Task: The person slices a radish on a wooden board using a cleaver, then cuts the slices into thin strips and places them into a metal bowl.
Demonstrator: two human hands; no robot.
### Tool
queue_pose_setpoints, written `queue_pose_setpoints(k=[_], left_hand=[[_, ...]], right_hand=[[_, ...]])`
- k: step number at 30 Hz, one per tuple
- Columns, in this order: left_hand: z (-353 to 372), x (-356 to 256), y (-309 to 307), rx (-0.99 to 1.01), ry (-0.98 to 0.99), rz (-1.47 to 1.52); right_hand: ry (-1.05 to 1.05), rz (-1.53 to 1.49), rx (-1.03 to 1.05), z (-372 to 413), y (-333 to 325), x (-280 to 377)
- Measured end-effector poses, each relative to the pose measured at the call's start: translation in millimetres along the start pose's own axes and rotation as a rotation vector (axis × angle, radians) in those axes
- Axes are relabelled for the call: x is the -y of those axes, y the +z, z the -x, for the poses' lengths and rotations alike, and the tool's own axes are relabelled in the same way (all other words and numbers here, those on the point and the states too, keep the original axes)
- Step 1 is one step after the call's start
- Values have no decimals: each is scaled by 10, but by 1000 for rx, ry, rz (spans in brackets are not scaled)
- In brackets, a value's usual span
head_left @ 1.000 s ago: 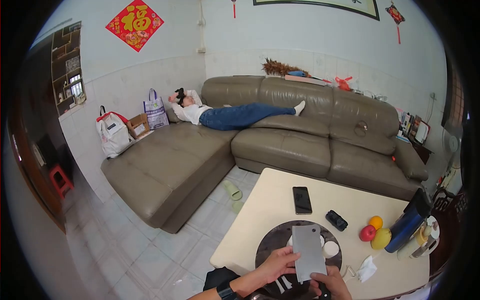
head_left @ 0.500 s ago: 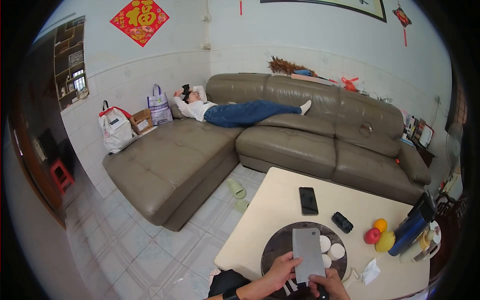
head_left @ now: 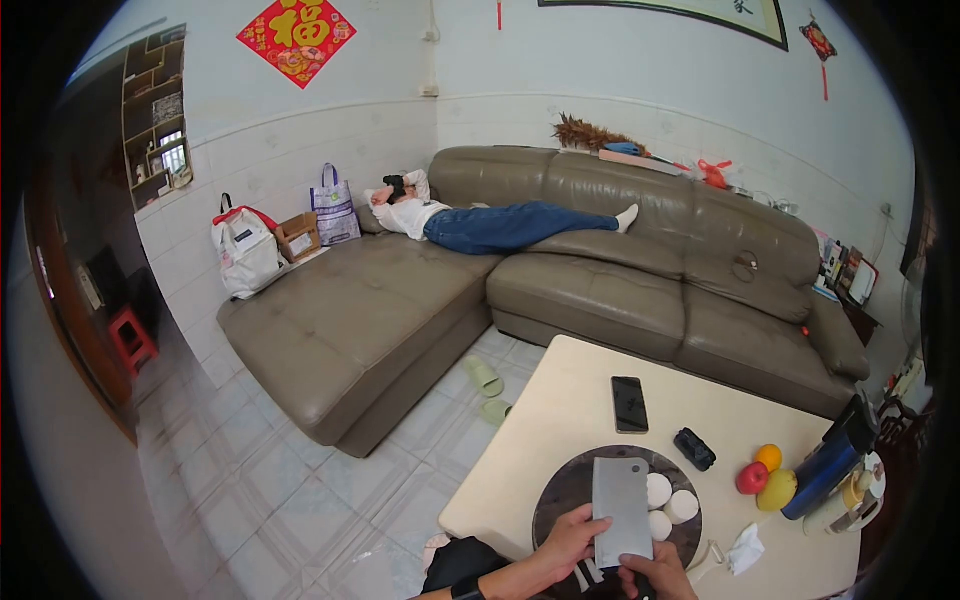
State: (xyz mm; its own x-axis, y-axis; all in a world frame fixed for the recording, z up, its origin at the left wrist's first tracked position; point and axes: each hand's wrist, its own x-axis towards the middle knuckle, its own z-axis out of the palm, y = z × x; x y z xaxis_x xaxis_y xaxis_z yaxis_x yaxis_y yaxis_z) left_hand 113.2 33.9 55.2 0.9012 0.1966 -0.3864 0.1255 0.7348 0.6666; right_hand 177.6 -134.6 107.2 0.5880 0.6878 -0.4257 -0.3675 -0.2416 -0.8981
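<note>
My right hand (head_left: 657,577) is wrapped around the dark handle of a cleaver (head_left: 622,500), its thumb lying on the lower blade. With thumb and fingers, my left hand (head_left: 572,540) pinches the left side of the same blade. The cleaver is raised above a dark round cutting board (head_left: 553,500), covering part of it. Right of the blade, several thick white round pieces (head_left: 683,506) rest on the board. White strips (head_left: 590,574) show below my left hand, partly hidden.
On the table (head_left: 530,430) are a phone (head_left: 629,404), a black case-like object (head_left: 694,450), fruit (head_left: 752,478), a blue flask (head_left: 825,465), a peeler (head_left: 708,560) and a crumpled tissue (head_left: 746,549). A person (head_left: 520,226) lies on the brown sofa (head_left: 370,310) behind. Green slippers (head_left: 484,376) lie on the floor.
The whole view has shifted slightly, so the scene sits further right. The person on the sofa has moved an arm across the head. Both my hands keep their hold on the cleaver.
</note>
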Motion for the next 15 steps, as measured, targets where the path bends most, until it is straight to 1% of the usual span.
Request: queue_pose_setpoints(k=[4,6,15], left_hand=[[-14,10,-6,17,-21,-28],[-7,6,-7,16,-18,-27],[-8,22,-24,21,5,-30]], right_hand=[[-6,-26,-7,6,-16,-21],[-42,-13,20,-4,-22,-37],[-10,0,7,-5,-13,-30]])
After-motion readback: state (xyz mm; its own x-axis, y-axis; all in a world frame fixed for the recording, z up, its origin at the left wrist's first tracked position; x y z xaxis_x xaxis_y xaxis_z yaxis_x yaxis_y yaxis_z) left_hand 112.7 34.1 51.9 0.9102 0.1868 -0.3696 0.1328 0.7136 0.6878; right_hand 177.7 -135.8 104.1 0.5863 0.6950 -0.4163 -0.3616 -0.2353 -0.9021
